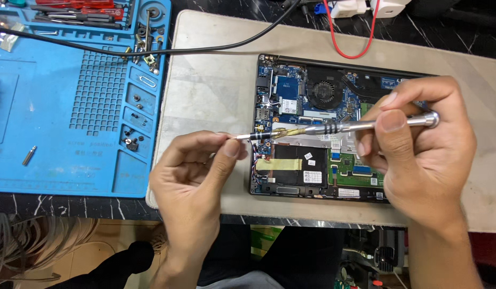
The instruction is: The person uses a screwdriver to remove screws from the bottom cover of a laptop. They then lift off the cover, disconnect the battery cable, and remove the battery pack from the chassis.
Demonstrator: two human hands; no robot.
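My right hand (419, 155) grips the rear of a silver precision screwdriver (344, 127) that lies level over an opened laptop (317, 128). My left hand (197, 171) pinches the driver's tip between thumb and forefinger, just left of the laptop's edge. The laptop lies bottom up with its cover off, showing a blue circuit board, a black fan (325, 91), a black battery area and yellow tape. My right hand hides part of the laptop's right side.
A beige mat (216, 91) lies under the laptop. To the left lies a blue repair mat (55, 123) with small screws in its compartments, tools at the top and a loose bit. A black cable (205, 51) and a red wire (355, 53) cross the back.
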